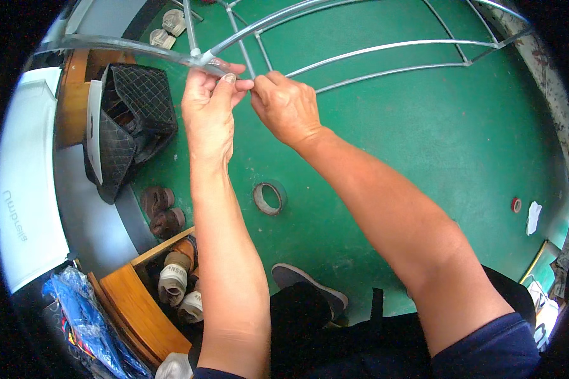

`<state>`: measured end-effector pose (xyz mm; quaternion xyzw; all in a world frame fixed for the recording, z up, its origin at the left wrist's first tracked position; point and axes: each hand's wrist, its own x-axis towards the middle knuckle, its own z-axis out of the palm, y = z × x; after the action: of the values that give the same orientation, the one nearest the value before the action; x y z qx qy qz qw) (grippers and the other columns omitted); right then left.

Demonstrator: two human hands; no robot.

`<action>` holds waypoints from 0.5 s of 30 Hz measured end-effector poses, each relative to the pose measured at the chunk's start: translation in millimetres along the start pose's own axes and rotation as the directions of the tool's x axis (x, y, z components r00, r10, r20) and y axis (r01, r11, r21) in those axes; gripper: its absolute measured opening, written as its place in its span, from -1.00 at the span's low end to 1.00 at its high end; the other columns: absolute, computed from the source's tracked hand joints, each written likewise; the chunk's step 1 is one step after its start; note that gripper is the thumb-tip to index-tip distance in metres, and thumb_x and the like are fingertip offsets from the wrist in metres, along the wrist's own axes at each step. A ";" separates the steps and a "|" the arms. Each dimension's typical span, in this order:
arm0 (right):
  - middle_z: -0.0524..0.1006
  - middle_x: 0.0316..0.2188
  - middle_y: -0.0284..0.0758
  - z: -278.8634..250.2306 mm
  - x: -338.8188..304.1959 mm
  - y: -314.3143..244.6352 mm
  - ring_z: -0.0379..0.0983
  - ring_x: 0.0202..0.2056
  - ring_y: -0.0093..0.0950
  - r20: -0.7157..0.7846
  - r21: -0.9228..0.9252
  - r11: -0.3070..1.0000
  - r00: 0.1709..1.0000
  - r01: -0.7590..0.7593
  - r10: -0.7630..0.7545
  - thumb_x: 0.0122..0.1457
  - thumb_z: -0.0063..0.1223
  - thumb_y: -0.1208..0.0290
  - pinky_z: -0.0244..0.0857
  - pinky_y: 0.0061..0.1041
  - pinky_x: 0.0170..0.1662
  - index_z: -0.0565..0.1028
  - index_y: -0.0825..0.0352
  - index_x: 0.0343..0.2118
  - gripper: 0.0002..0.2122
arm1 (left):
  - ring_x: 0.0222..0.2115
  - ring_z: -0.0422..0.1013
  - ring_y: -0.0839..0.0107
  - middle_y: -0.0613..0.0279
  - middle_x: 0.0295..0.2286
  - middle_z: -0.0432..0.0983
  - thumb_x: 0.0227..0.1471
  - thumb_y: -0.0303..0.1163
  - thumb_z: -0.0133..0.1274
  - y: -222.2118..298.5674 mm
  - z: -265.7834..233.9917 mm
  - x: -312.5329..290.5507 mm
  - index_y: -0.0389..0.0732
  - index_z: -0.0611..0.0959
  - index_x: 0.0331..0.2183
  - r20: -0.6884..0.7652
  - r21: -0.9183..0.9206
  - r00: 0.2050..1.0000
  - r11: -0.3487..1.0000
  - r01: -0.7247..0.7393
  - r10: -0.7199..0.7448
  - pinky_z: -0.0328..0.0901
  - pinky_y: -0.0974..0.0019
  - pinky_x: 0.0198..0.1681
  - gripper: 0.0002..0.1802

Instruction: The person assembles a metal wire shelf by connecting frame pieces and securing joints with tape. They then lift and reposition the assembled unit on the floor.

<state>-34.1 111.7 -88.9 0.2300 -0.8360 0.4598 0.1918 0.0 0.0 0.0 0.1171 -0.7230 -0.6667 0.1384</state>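
Observation:
A frame of silvery metal tubes [263, 25] spans the upper part of the head view. My left hand [210, 101] is closed at one of its corners, the thumb in front and fingers behind the tube. A shiny clear strip, perhaps tape [217, 66], wraps the tube beside a whitish joint [202, 58]. Close against the left fingertips, my right hand [286, 106] is curled into a fist next to a thinner tube. Whatever the right fingers grip is hidden. On the green floor below the hands lies a roll of wide tape [270, 198].
At left are a black quilted bag [136, 104], brown shoes [162, 211], a wooden drawer [142, 309] holding shoes, and a blue plastic-wrapped bundle [95, 316]. A small red tape roll [516, 204] and white scrap [533, 218] lie at right. My shoe [316, 287] is below.

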 end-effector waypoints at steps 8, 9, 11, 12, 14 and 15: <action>0.60 -0.39 -0.27 0.4 -7.0 -3.1 0.62 -0.39 -0.18 0.023 0.000 1.000 1.000 -0.006 0.006 0.15 0.23 0.46 0.53 -0.16 -0.39 0.55 0.26 -0.34 -0.93 | -0.40 0.53 0.50 0.03 -0.14 0.61 0.31 -0.61 0.02 -3.4 -3.3 5.3 -0.22 0.52 -0.06 0.052 0.009 0.998 0.999 -0.046 0.045 0.54 0.28 -0.15 -0.81; 0.60 -0.34 -0.24 0.7 -9.9 -6.6 0.63 -0.37 -0.18 0.007 0.011 1.000 1.000 -0.006 0.006 0.15 0.20 0.47 0.55 -0.18 -0.37 0.56 0.29 -0.29 -0.91 | -0.41 0.53 0.50 0.03 -0.14 0.61 0.31 -0.61 0.02 -3.5 -3.4 4.7 -0.22 0.52 -0.06 0.048 0.006 0.998 0.999 -0.043 0.043 0.54 0.29 -0.15 -0.81; 0.60 -0.25 -0.17 0.6 -19.0 -16.2 0.66 -0.34 -0.17 -0.025 0.033 0.999 1.000 -0.006 0.007 0.16 0.12 0.48 0.58 -0.21 -0.33 0.56 0.35 -0.21 -0.84 | -0.42 0.52 0.51 0.03 -0.14 0.61 0.31 -0.60 0.03 -3.2 -3.7 3.5 -0.22 0.52 -0.06 0.041 -0.001 0.998 0.999 -0.037 0.037 0.54 0.30 -0.16 -0.82; 0.58 -0.18 -0.13 -0.1 -22.4 -20.9 0.66 -0.32 -0.17 0.003 0.021 1.000 1.000 -0.019 0.019 0.16 0.11 0.49 0.59 -0.21 -0.31 0.54 0.40 -0.13 -0.78 | -0.42 0.52 0.51 0.02 -0.13 0.61 0.31 -0.61 0.02 -2.8 -4.5 3.5 -0.23 0.51 -0.06 0.042 0.001 0.999 1.000 -0.027 0.027 0.54 0.30 -0.16 -0.81; 0.54 -0.02 -0.05 -1.0 -28.2 -30.2 0.65 -0.27 -0.16 0.059 -0.004 0.999 0.997 -0.046 0.046 0.16 0.09 0.51 0.60 -0.23 -0.29 0.49 0.49 0.04 -0.63 | -0.41 0.53 0.50 0.02 -0.12 0.60 0.31 -0.61 0.02 -0.9 -7.2 4.0 -0.23 0.51 -0.05 0.045 0.007 0.999 1.000 -0.006 0.006 0.54 0.31 -0.17 -0.80; 0.50 0.04 -0.02 0.7 -31.4 -31.7 0.65 -0.24 -0.16 0.074 -0.037 0.998 0.996 -0.051 0.054 0.17 0.08 0.51 0.61 -0.23 -0.27 0.46 0.52 0.08 -0.60 | -0.40 0.53 0.49 0.02 -0.11 0.60 0.30 -0.61 0.03 -0.7 -5.2 4.6 -0.23 0.50 -0.04 0.044 0.009 0.999 1.000 -0.004 0.004 0.54 0.31 -0.17 -0.79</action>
<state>9.3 102.6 -84.4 0.2215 -0.8563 0.4410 0.1524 -2.4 -6.6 -0.1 0.1014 -0.7290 -0.6657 0.1232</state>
